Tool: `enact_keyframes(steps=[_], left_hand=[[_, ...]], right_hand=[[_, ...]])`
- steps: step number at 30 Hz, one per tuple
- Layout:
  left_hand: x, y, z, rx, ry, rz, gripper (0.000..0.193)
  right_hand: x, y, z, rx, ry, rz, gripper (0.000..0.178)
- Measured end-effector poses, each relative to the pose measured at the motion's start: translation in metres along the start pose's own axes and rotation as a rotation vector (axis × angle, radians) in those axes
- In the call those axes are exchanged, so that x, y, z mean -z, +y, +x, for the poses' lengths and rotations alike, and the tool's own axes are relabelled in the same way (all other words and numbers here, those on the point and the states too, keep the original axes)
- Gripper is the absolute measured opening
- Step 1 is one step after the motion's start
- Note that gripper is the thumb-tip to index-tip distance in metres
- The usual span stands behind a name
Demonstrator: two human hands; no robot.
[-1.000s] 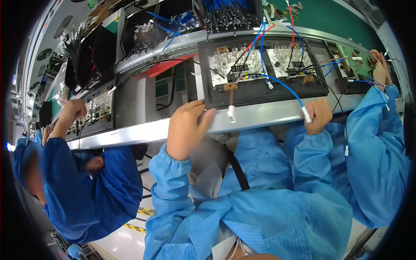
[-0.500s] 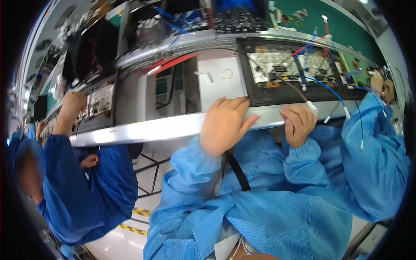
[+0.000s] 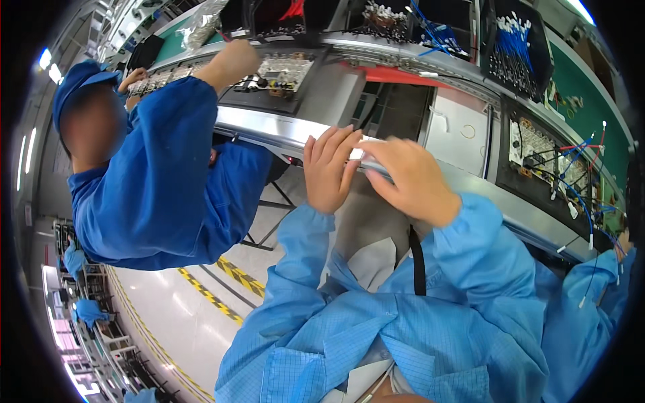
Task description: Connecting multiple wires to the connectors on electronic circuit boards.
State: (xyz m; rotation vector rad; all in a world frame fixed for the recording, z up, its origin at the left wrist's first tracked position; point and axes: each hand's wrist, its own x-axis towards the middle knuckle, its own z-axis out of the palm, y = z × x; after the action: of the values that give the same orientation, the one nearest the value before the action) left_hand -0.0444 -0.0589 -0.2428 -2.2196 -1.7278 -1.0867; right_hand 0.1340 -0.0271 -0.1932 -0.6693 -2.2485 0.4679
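Note:
My left hand point(image 3: 328, 168) rests at the bright metal rail point(image 3: 295, 130) along the bench's front edge, its fingers stretched out and thumb apart. Close beside it, my right hand point(image 3: 415, 180) reaches over the same rail with bent fingers, the thumb lower and apart from them. Between the two hands shows a small white patch point(image 3: 357, 154); whether it is a loose piece or the rail's shine, I cannot tell. Beyond my right hand lies a white panel point(image 3: 457, 144) carrying a thin yellowish ring point(image 3: 467, 131) and a small white strip point(image 3: 439, 121).
Circuit boards with blue and red cables point(image 3: 537, 151) sit in a black tray at right. Black bins of cables point(image 3: 514, 50) line the far side. A co-worker in dark blue point(image 3: 161, 181) works at left. Another person's light blue sleeve point(image 3: 594, 289) shows at right.
The view has swung left, shifting the bench contents rightward. My right hand has moved left from beside a white cable connector to my left hand. The co-worker's arm now reaches farther over the bench.

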Motion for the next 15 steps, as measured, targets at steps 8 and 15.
enact_keyframes(steps=[8,15], left_hand=[[-0.037,-0.013,-0.017,0.214,0.367,-0.598,0.033],[-0.020,-0.044,-0.017,0.046,0.196,-0.163,0.035]], right_hand=[[-0.086,-0.004,0.106,0.420,0.026,0.051,0.015],[-0.099,0.013,0.142,0.092,0.155,0.644,0.013]])
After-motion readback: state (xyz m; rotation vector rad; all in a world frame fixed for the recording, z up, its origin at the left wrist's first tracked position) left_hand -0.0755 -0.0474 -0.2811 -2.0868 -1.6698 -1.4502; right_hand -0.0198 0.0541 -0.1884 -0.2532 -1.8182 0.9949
